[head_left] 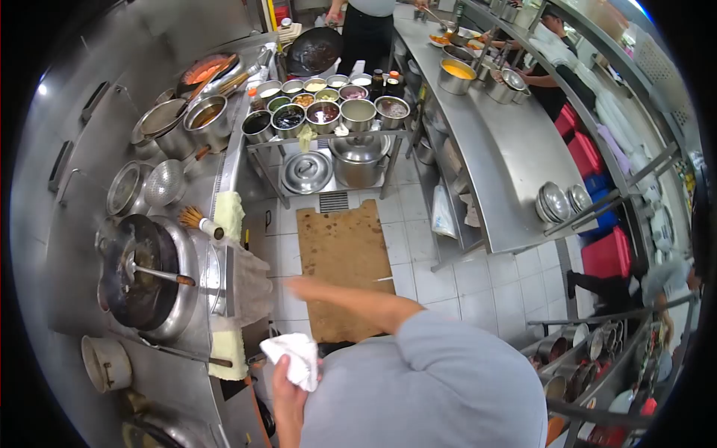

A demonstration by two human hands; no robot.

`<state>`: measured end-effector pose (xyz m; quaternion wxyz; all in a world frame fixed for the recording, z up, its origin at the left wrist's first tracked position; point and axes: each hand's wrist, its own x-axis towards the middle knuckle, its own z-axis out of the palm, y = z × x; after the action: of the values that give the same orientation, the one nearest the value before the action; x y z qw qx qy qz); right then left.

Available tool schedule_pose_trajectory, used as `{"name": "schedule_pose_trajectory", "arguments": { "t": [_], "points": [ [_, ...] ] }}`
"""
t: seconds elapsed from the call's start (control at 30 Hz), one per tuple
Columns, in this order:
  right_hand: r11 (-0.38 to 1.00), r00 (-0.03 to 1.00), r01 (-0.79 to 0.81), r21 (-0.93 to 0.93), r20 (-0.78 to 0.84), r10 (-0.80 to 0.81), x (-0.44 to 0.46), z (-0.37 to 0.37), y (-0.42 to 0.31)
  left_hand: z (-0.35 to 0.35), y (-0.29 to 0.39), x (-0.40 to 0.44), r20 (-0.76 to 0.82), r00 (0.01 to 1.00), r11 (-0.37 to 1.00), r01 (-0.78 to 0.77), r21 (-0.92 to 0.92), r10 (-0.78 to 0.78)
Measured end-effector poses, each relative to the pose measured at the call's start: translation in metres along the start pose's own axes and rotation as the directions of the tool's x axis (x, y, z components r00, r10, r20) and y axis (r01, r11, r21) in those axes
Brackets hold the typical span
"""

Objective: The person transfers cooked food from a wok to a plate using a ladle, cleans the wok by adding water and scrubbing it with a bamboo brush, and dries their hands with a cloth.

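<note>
My left hand (286, 390) is closed round a crumpled white cloth (300, 355), low in front of me beside the stove counter. My right hand (300, 288) is stretched across my body to the left, over the brown floor mat (343, 254). Motion smears its fingers, so their state does not show. Close to it, a pale grey cloth (252, 287) hangs over the counter's edge. On the stove sits a dark wok (119, 280) with a ladle (160, 273) lying across it. A straw brush (200, 222) lies behind the wok.
Metal pots of sauces and ingredients (323, 113) fill a stand ahead. A long steel counter (508, 164) runs along the right, with stacked bowls (553, 203). One person (367, 33) stands beyond the stand; others are at the right. A dented pot (106, 364) stands lower left.
</note>
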<state>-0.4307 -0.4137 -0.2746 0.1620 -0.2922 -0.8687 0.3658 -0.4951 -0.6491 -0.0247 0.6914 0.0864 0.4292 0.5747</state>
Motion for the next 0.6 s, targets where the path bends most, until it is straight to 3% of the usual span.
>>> {"name": "schedule_pose_trajectory", "arguments": {
  "t": [0.03, 0.07, 0.1, 0.13, 0.17, 0.2, 0.23, 0.27, 0.3, 0.33, 0.37, 0.4, 0.43, 0.47, 0.5, 0.57, 0.6],
  "points": [
    [0.968, 0.967, -0.232, 0.095, 0.133, 0.219, -0.076, -0.001, 0.048, 0.013, -0.005, 0.005, -0.016, 0.998, 0.998, 0.058, -0.012, -0.059],
    [0.911, 0.932, 0.064, -0.408, 0.35, 0.092, -0.143, 0.021, 0.116, 0.027, -0.011, 0.011, -0.062, 0.994, 0.994, 0.097, 0.052, -0.094],
    [0.922, 0.882, -0.279, -0.269, 0.307, 0.357, -0.215, -0.015, 0.108, 0.039, -0.019, 0.016, -0.13, 0.985, 0.986, 0.13, 0.101, -0.117],
    [0.949, 0.887, -0.205, -0.241, 0.365, 0.284, -0.265, -0.017, 0.134, 0.046, -0.027, 0.021, -0.12, 0.98, 0.983, 0.168, 0.075, -0.158],
    [0.928, 0.827, -0.29, -0.232, 0.426, 0.365, -0.301, -0.012, 0.156, 0.049, -0.034, 0.027, -0.121, 0.976, 0.981, 0.19, 0.039, -0.184],
    [0.905, 0.811, -0.357, -0.229, 0.404, 0.423, -0.303, -0.099, 0.073, 0.054, -0.043, 0.034, -0.118, 0.97, 0.977, 0.214, 0.013, -0.211],
    [0.887, 0.855, -0.435, -0.154, 0.238, 0.461, -0.341, -0.082, 0.109, 0.059, -0.052, 0.039, -0.113, 0.966, 0.972, 0.234, -0.015, -0.234],
    [0.941, 0.938, -0.337, 0.025, -0.082, 0.338, -0.358, -0.097, 0.105, 0.067, -0.062, 0.045, -0.126, 0.966, 0.974, 0.225, -0.019, -0.226],
    [0.568, 0.705, -0.658, 0.495, 0.142, 0.694, -0.34, -0.161, 0.036, 0.077, -0.072, 0.05, -0.126, 0.966, 0.974, 0.225, -0.017, -0.226],
    [0.35, 0.656, -0.524, 0.777, 0.105, 0.747, -0.33, -0.195, -0.005, 0.088, -0.08, 0.054, -0.122, 0.97, 0.978, 0.207, -0.033, -0.209],
    [-0.008, 0.716, -0.203, 0.979, 0.154, 0.681, -0.333, -0.226, -0.029, 0.1, -0.087, 0.058, -0.102, 0.973, 0.979, 0.202, -0.037, -0.205],
    [-0.407, 0.767, 0.132, 0.904, 0.167, 0.62, -0.338, -0.248, -0.043, 0.11, -0.094, 0.063, -0.088, 0.977, 0.981, 0.19, -0.033, -0.192],
    [-0.42, 0.777, 0.121, 0.899, 0.178, 0.604, -0.338, -0.261, -0.055, 0.119, -0.101, 0.067, -0.064, 0.98, 0.982, 0.189, -0.026, -0.191],
    [-0.635, 0.909, 0.226, 0.739, 0.074, 0.41, -0.337, -0.27, -0.068, 0.127, -0.107, 0.07, -0.044, 0.979, 0.98, 0.196, -0.02, -0.197],
    [-0.817, 0.968, 0.248, 0.52, -0.1, 0.23, -0.338, -0.277, -0.071, 0.137, -0.111, 0.07, -0.044, 0.98, 0.981, 0.192, -0.015, -0.193],
    [-0.806, 0.96, 0.267, 0.529, -0.078, 0.267, -0.335, -0.254, -0.044, 0.157, -0.118, 0.068, -0.056, 0.982, 0.983, 0.183, 0.037, -0.18],
    [-0.793, 0.949, 0.289, 0.536, -0.051, 0.311, -0.332, -0.233, -0.028, 0.148, -0.126, 0.072, -0.004, 0.967, 0.964, 0.254, 0.082, -0.255]
  ]
}}
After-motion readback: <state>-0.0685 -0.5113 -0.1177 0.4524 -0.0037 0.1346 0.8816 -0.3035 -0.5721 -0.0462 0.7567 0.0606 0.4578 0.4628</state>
